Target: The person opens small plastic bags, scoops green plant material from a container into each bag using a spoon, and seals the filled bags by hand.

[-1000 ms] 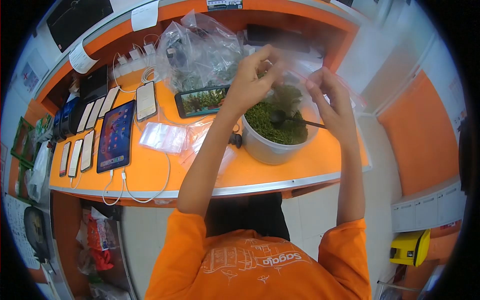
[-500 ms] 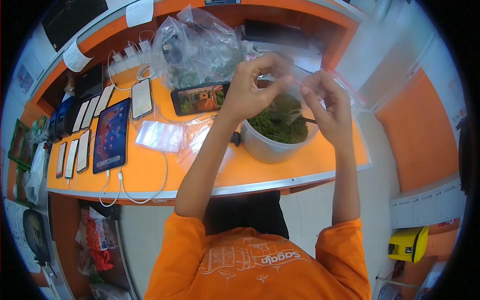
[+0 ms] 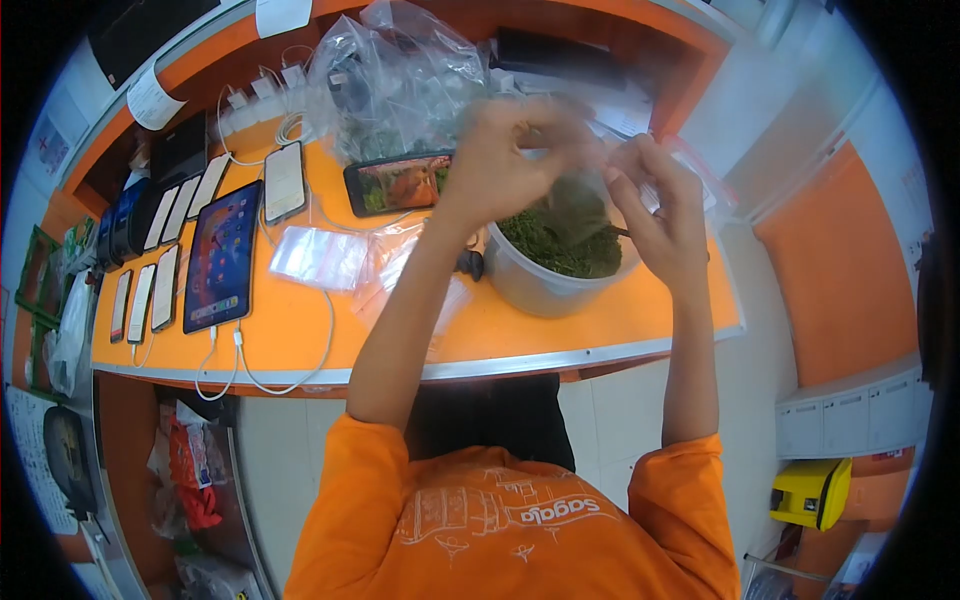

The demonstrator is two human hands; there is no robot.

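Over the round plastic tub [image 3: 548,296], a clear bag [image 3: 578,208] hangs between the pinching right hand [image 3: 658,195] and blurred left hand [image 3: 512,155], grip unclear.

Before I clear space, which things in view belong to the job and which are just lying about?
Likely in the job: held clear bag; tub; green leafy contents; dark handle, mostly hidden; flat clear bags.

Apparently just lying about: tablet; phones; yellow bag.
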